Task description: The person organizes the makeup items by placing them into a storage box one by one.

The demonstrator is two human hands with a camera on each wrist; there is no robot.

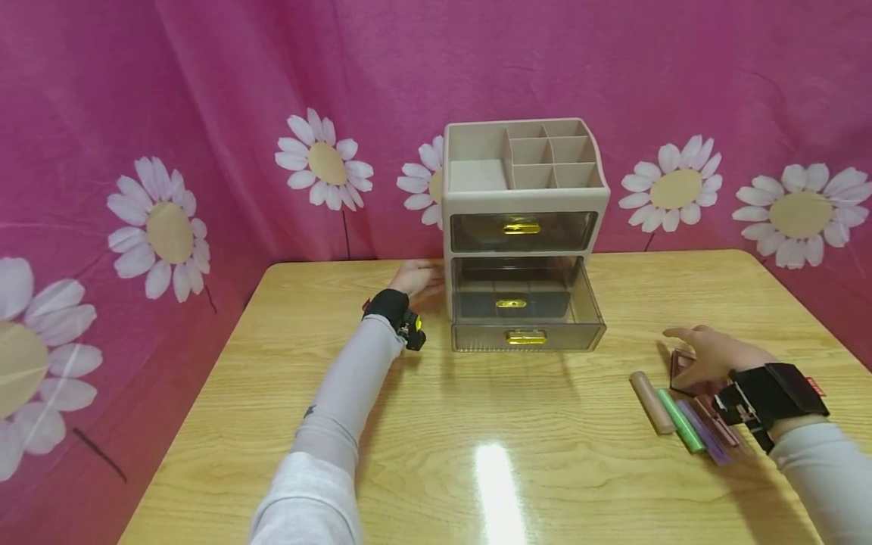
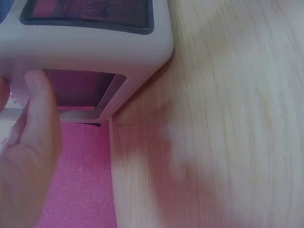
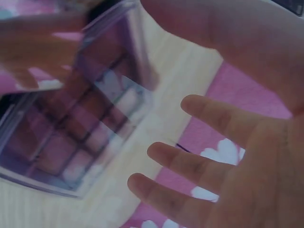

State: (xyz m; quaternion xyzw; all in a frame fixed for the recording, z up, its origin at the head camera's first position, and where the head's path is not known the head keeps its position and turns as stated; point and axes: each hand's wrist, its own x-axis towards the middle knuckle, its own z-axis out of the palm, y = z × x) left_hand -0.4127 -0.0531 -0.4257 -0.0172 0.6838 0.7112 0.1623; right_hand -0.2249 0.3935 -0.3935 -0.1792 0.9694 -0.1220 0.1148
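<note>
A beige drawer organizer (image 1: 524, 200) stands at the back of the table, its lower smoky clear drawer (image 1: 527, 338) pulled out. My left hand (image 1: 417, 278) touches the organizer's left side. In the left wrist view the left thumb (image 2: 38, 99) lies against that side panel; the other fingers are mostly hidden. My right hand (image 1: 722, 357) hovers with spread fingers at an eyeshadow palette (image 1: 681, 367). In the right wrist view the palette (image 3: 90, 109) shows several pans, apart from the fingertips (image 3: 142, 185); a mirror-like surface beside it reflects a hand.
Left of the right hand lie a brown tube (image 1: 652, 403), a green tube (image 1: 681, 421) and a purple tube (image 1: 703, 433), with reddish-brown items (image 1: 718, 424) partly under the wrist. The organizer's top has several compartments. Its upper drawer (image 1: 521, 231) is closed. A pink flowered curtain (image 1: 381, 60) hangs behind.
</note>
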